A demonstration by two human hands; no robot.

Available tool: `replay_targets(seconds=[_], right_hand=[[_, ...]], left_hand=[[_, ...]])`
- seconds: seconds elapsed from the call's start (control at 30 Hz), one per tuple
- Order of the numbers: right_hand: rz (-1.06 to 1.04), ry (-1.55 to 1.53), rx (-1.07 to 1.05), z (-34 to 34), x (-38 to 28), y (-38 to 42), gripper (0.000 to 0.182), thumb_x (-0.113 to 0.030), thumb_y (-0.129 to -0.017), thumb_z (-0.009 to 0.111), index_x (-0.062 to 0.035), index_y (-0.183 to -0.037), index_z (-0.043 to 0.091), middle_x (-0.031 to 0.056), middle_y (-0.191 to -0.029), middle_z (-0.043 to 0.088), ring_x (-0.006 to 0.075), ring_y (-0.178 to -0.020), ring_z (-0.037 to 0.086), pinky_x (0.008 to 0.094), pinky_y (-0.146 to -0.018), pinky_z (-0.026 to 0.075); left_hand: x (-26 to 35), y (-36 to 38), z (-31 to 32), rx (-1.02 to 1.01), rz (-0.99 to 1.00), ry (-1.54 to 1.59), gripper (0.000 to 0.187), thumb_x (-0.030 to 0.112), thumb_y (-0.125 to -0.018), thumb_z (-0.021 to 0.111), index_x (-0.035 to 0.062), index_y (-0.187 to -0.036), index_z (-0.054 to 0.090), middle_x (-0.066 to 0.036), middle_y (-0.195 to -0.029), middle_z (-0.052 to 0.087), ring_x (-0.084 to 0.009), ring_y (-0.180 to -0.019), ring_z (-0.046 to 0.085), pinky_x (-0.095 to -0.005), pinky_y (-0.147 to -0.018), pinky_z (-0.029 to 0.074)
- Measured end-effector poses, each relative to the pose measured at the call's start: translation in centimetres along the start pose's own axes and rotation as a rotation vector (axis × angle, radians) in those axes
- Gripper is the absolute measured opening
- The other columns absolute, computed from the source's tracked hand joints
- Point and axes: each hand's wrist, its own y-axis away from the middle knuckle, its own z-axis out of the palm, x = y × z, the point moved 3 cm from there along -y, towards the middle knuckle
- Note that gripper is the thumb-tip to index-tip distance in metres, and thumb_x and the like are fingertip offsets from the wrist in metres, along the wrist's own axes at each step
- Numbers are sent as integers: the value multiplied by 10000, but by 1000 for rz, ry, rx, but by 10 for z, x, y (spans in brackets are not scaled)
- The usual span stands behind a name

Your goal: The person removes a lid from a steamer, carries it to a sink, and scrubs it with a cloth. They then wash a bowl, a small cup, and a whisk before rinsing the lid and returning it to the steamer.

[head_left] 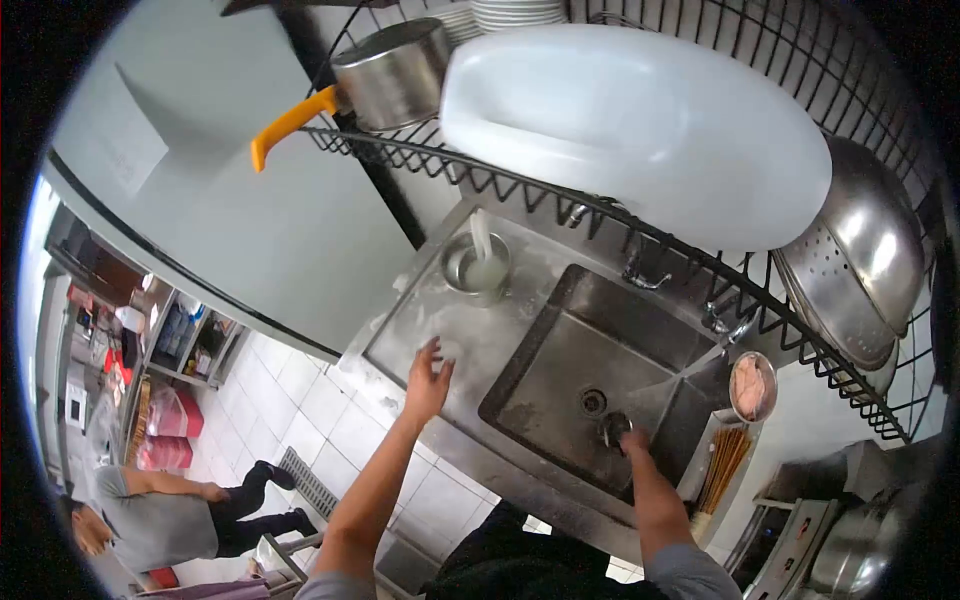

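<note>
My left hand (430,382) hovers at the front of the wet steel counter (460,335), fingers spread and nothing in them. Low inside the sink (560,365), beside the drain (593,402), my right hand (634,441) is closed on a small dark object (612,428) whose kind I cannot make out. Water runs from the faucet (722,335) at the right into the basin, left of that hand. A metal pot (458,268) with a white handle-like piece and cloudy contents stands on the counter, beyond my left hand.
Over the sink, a black wire rack (560,190) holds a white plastic tub (640,130), a saucepan (395,75) and colanders (860,250). At right are a bowl of pinkish stuff (750,385) and wooden skewers (722,468). Another person (165,515) is at lower left.
</note>
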Motion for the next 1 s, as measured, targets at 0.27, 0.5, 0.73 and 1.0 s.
replay_targets(seconds=[0.27,0.5,0.73,1.0], right_hand=[[-349,-295,-330,-137,-159,62,271,-89,-840,563,3,-1063,687,208,-945,701,292,-783,709,427,-655,556],[-534,-268,-307,-194,-324,115,233,-51,-831,568,7,-1015,699,161,-803,701,233,-662,708,380,-475,520],[-628,-175,-219,-138,-439,97,262,-151,-827,606,35,-992,689,238,-883,696,245,-748,711,359,-671,570],[-431,-1372,-401,-110,-430,90,309,-87,-942,534,59,-1213,554,193,-1137,645,323,-965,680,453,-798,594]], left_hand=[[-18,-153,50,-224,-523,732,622,309,-974,589,-85,-1403,372,-224,-1122,596,-294,-940,667,-346,-708,599],[-8,-196,60,-119,-526,988,641,373,-983,567,-88,-1387,380,-266,-1262,528,-311,-1022,641,-391,-822,582],[-18,-185,16,-92,-332,925,607,472,-995,510,-26,-1341,494,-172,-1296,578,-264,-1209,546,-398,-992,447],[-43,-63,-11,117,-222,523,359,350,-1018,507,14,-1027,634,-88,-965,671,-173,-885,626,-312,-718,511]])
